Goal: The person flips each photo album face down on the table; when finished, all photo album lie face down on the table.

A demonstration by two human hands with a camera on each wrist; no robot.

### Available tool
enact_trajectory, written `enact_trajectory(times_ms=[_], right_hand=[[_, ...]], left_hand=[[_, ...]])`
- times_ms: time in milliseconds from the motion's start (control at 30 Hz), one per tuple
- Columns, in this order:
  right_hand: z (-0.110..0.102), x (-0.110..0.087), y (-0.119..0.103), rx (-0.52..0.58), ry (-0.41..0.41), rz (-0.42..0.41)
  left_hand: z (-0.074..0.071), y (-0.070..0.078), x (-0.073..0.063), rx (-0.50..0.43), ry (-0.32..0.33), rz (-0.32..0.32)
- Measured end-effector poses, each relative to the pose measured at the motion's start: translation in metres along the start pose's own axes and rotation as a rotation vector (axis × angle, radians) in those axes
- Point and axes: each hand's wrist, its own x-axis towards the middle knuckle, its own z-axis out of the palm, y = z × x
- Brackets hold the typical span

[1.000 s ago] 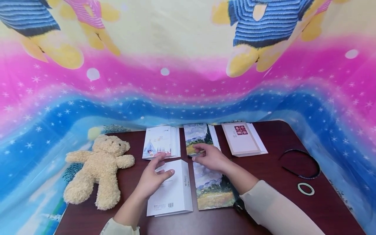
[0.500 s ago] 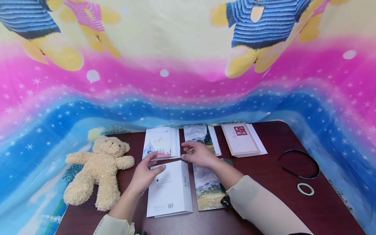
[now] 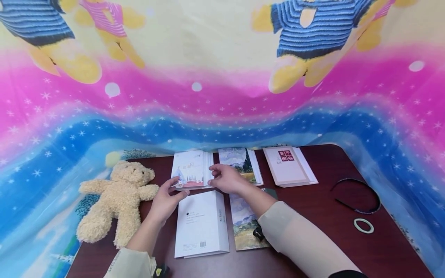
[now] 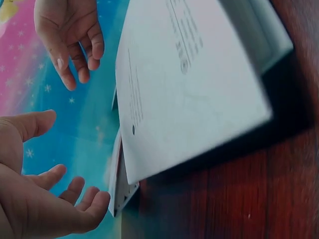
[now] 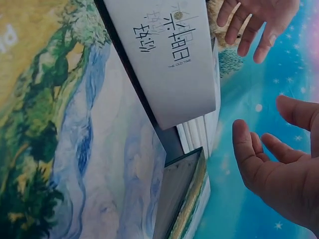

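In the head view a white album with a blue tent on its cover (image 3: 190,164) lies at the back left of the table. My left hand (image 3: 165,200) is at its lower left corner, thumb and fingers spread apart. By its right edge is my right hand (image 3: 226,179), fingers loosely bent, overlapping the landscape-painted album (image 3: 232,157) behind. Both wrist views show a gap between thumb and fingers of each hand (image 4: 50,194), with nothing held. A white album with a barcode (image 3: 199,227) lies in front, beside a second painted album (image 3: 243,226), partly covered by my right forearm.
A beige teddy bear (image 3: 119,197) lies at the left. At the back right lies an album with red square characters (image 3: 286,164). A black headband (image 3: 375,197) and a pale green ring (image 3: 363,226) are near the right edge. A patterned cloth (image 3: 222,100) hangs behind the table.
My right hand has moved left from the back painted album to the tent album's right edge. My left hand has shifted left and slightly down to its lower left corner. The albums have stayed put.
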Motion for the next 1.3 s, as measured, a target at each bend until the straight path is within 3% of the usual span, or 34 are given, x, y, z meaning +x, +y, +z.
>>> enact_trajectory(times_ms=[567, 933, 1300], right_hand=[[0.023, 0.022, 0.003, 0.002, -0.068, 0.007], [0.036, 0.031, 0.010, -0.162, -0.022, 0.009], [0.041, 0.035, 0.013, -0.154, -0.019, 0.049]], left_hand=[[-0.014, -0.016, 0.026, -0.063, 0.059, -0.072], [-0.013, -0.026, 0.040, -0.120, 0.037, -0.132], [-0.011, -0.028, 0.050, -0.130, 0.047, -0.171]])
